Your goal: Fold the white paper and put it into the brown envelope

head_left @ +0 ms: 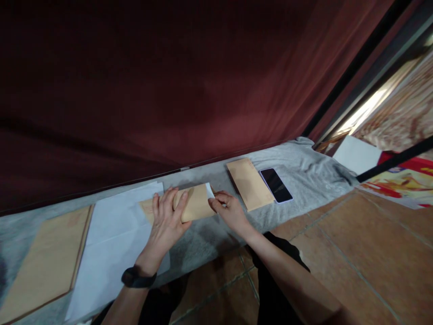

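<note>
A brown paper envelope [198, 203] is held up a little above the bench, its end turned to the right. My left hand [167, 214] grips its left part, thumb along the near edge and fingers over the top. A strip of white paper [210, 191] shows at the envelope's right end. There my right hand [230, 210] pinches the end between thumb and fingers; whether the paper is also caught in that pinch is hidden. Under and left of my left hand lie large white sheets [115, 239], with a brown corner of another envelope [146, 208] on them.
Another brown envelope [251, 184] lies right of my hands, beside a phone [276, 185]. A stack of brown envelopes [47, 257] is at the far left. Grey cloth [304, 167] covers the narrow bench. Behind it hangs a dark red curtain [189, 90]; tiled floor [338, 253] is in front.
</note>
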`<state>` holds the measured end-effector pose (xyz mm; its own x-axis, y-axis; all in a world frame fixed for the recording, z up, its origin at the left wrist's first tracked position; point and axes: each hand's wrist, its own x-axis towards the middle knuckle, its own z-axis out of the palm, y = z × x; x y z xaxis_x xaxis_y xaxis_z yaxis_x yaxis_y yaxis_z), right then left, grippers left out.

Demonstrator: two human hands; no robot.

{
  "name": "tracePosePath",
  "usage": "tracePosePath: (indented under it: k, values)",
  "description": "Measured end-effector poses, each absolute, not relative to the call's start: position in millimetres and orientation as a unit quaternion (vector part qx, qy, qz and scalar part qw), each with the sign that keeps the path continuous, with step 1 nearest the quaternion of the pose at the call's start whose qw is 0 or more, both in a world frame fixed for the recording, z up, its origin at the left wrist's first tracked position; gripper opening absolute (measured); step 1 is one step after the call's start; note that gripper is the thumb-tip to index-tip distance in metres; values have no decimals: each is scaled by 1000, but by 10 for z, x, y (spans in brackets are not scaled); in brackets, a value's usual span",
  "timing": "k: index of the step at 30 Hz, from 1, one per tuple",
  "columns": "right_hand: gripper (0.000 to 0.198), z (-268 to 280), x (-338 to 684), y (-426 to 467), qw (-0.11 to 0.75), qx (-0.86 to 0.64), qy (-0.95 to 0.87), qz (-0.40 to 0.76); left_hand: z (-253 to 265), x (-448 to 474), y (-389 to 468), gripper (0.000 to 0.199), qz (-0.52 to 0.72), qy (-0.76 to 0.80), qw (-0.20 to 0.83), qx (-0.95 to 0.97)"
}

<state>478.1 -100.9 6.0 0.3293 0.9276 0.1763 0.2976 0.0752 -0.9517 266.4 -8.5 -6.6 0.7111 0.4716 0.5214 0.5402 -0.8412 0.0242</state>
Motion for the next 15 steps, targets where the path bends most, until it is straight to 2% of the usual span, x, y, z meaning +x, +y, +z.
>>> tracePosePath:
  k: [7,15]
  values:
    - [38,45,4800,-1000,490,-658,-496,284,-44,2696,-113,106,-254,-265,61,-928]
    - [34,-39,4800,-965,464,-668,-518,264,-75,2702,-100,99,-251,-263,49,-930]
